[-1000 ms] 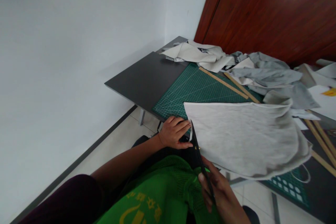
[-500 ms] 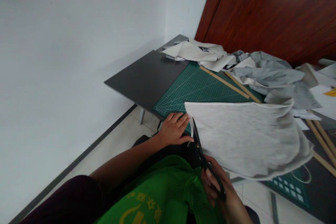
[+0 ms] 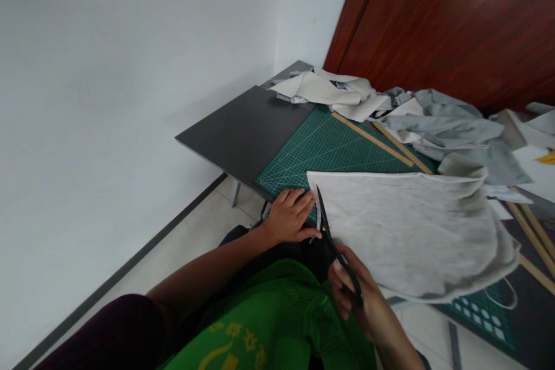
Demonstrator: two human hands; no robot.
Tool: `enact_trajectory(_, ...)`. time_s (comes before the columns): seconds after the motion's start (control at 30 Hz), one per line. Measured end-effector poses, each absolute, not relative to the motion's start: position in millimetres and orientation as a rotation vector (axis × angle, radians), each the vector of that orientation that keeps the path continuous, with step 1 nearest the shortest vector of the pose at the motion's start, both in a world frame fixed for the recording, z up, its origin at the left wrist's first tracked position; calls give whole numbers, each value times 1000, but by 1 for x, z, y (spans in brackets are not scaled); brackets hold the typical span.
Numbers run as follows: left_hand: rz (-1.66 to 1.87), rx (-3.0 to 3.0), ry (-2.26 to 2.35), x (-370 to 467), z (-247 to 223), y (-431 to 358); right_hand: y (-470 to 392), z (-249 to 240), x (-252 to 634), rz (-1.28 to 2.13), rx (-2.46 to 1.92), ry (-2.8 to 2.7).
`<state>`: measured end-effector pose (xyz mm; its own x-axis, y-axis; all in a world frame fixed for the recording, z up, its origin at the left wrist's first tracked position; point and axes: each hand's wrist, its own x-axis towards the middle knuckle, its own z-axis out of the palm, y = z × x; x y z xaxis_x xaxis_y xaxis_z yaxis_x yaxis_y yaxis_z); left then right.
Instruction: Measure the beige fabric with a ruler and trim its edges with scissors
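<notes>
A large piece of off-white cloth [image 3: 403, 225] lies over the table, its left edge cut into by black-handled scissors [image 3: 332, 243]. My right hand [image 3: 353, 283] is wrapped round the scissor handles, just below the cloth's near left corner. The blades point away from me, and a narrow strip [image 3: 318, 217] of cloth lies along their left side. Beside that strip my left hand [image 3: 290, 215] rests flat, fingers stretched out and thumb apart, fingertips touching the cloth's left edge. The thumb is close to the blades.
Under the cloth is a green cutting mat [image 3: 299, 150] on a dark grey table [image 3: 234, 127]. Wooden strips [image 3: 373, 139] lie behind the cloth, with more at the right. Crumpled fabric [image 3: 437, 115] is heaped along the back, near a reddish-brown wooden panel [image 3: 451, 17].
The scissors and my right hand have moved forward along the cloth's left edge, and the blades have come closer together. My left hand has stayed nearly in place.
</notes>
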<state>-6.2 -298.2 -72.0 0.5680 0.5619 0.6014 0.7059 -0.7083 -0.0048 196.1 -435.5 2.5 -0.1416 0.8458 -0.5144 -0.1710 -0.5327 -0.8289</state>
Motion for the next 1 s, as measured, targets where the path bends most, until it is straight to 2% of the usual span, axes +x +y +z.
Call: enact_trajectory(1.0, -803, -2594, -1064, -6, -76, -297, -436, 7, 196, 1726, -1506, -886)
